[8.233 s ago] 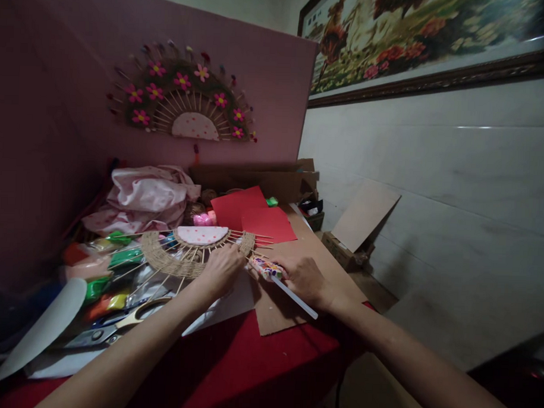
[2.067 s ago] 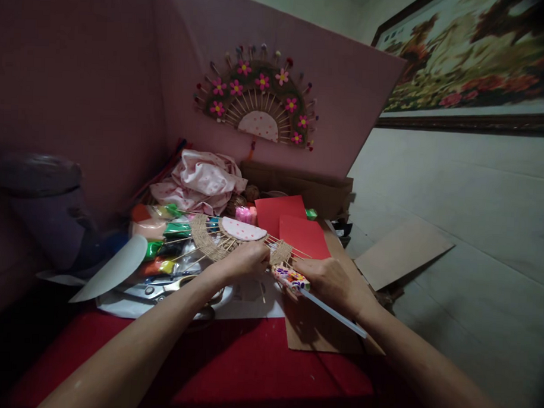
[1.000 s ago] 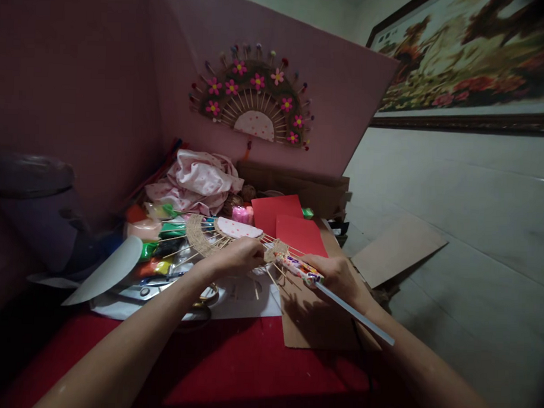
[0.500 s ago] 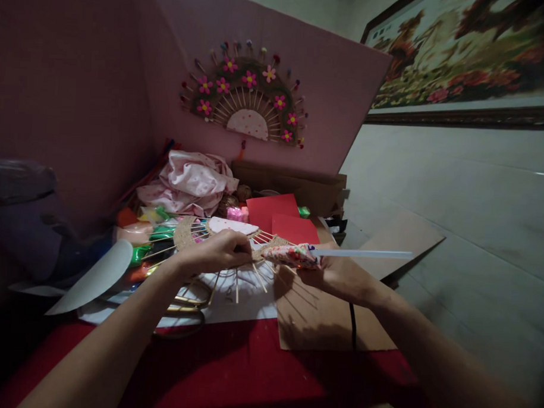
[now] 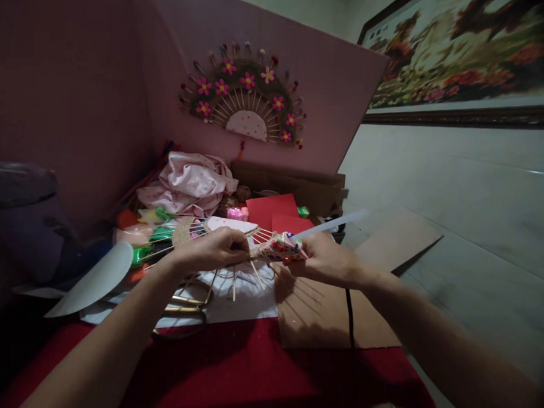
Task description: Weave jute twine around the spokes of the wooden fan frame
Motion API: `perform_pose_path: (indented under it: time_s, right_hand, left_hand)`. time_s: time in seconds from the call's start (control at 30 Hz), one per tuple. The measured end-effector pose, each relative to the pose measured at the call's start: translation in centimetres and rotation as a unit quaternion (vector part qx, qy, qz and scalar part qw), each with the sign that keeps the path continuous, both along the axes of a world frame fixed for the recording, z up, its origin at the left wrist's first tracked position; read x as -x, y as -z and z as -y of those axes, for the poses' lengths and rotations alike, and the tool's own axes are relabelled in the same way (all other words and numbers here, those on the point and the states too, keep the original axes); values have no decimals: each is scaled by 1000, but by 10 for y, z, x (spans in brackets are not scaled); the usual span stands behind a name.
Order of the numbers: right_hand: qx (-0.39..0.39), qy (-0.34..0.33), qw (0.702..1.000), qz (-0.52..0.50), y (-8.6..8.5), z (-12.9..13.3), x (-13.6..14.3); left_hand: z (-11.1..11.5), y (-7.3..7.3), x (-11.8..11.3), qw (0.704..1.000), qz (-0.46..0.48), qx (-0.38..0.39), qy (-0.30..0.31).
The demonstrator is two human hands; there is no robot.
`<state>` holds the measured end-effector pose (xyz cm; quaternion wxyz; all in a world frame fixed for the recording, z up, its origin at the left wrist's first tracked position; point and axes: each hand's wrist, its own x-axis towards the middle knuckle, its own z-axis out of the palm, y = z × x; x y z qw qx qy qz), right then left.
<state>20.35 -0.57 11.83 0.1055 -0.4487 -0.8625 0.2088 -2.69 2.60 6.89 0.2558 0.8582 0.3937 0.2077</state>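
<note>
**Stick fan lifted off the desk, glue gun nosed in at its edge**

Farthest to the left of the left hand, a curved white paper sheet [image 5: 91, 279] lies among bright foam pieces, pushed aside so the middle stays workable. Just under that hand, gold-handled scissors [image 5: 186, 305] rest on white paper, near enough to grab.

The left hand [image 5: 217, 249] is closed in a pinch on the half-round fan of thin wooden sticks wound with jute twine [image 5: 208, 233]. It holds the fan raised and tilted above the desk [image 5: 248, 370], the loose stick ends hanging down, probably so the rim faces the tool. The fan's white dotted centre shows just beyond the knuckles.

Directly to the right, the right hand [image 5: 326, 260] is wrapped tight around a flower-patterned glue gun [image 5: 277, 249]. Its nozzle points left at the fan's twine edge, between the two hands, and a pale glue stick [image 5: 334, 224] juts up and away behind the fingers. A black cord drops from below this hand.

Beneath the right hand a flat brown cardboard sheet [image 5: 330, 316] covers the red cloth, seemingly as a guard against drips. Beyond it lie red paper sheets [image 5: 272, 207].
</note>
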Motion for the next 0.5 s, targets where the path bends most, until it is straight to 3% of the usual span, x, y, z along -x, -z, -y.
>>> perform_pose_path:
  time_s: [0.2, 0.5]
  right_hand:
    - [22, -27, 999, 20, -1, -9, 6]
    - [4, 32, 995, 91, 2, -12, 11]
  left_hand:
    - [5, -4, -5, 999, -29, -11, -12]
    - [6, -4, -3, 999, -34, -37, 1]
